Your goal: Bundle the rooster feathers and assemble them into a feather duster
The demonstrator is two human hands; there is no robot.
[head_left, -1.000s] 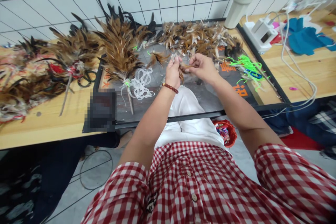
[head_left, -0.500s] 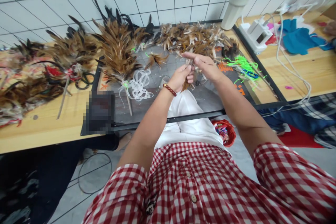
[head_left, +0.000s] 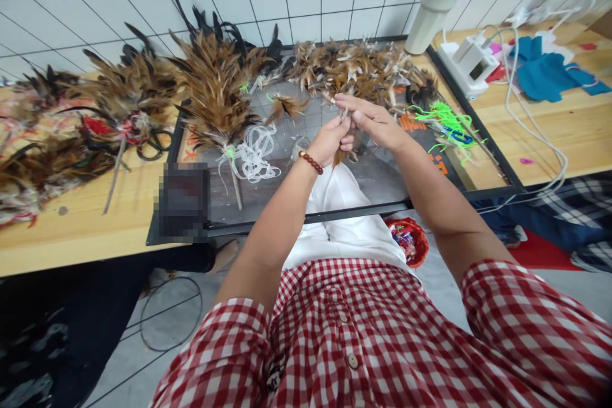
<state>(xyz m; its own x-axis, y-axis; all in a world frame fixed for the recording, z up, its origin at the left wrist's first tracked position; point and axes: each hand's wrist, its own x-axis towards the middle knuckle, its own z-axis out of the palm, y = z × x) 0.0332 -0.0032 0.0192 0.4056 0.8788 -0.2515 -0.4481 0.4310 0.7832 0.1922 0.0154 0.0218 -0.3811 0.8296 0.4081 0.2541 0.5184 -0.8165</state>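
Observation:
My left hand is closed around a small bunch of brown feathers, whose brown tips hang below the fist with the pale quill ends upward. Over those quill ends, my right hand lies with its fingers stretched out and its thumb close to the left fingers. Just beyond both hands is a heap of loose brown feathers. To the left, a feather duster on a thin stick lies beside a tangle of clear plastic strip. A small feather tuft lies between the duster and my hands.
Bright green ties lie right on the dark framed board. A bottle and a power strip with chargers stand behind. More feather bundles and black scissors are left. A red basket sits below.
The right hand's fingers have dipped slightly over the quill ends. My left hand keeps its hold on the feathers, and the view has shifted a little.

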